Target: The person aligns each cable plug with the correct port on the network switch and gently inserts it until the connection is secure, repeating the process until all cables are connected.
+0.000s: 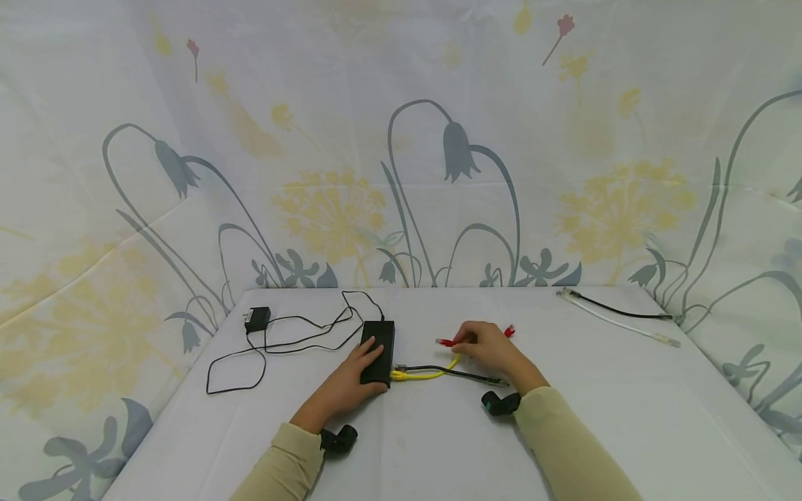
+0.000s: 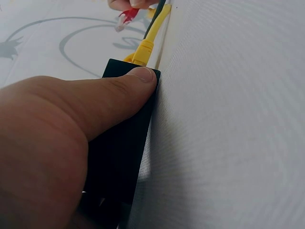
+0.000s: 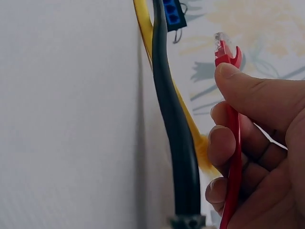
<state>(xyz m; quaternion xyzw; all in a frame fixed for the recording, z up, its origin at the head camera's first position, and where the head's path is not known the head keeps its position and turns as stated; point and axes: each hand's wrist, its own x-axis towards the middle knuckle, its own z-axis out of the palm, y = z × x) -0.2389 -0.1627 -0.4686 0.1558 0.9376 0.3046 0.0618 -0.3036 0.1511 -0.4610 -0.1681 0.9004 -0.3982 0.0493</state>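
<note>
The left hand (image 1: 351, 383) lies spread on the box (image 1: 379, 331), its thumb along the near side. The right hand (image 1: 491, 346) pinches the red cable (image 3: 233, 121) behind its plug (image 3: 221, 50), to the right of the box. Between the hands, the black cable (image 1: 466, 374) crosses the yellow cable (image 1: 426, 377); perhaps it could catch the plug, if the right hand passes too low. The right wrist view shows blue sockets (image 3: 172, 14) in the box, which the head view hides.
</note>
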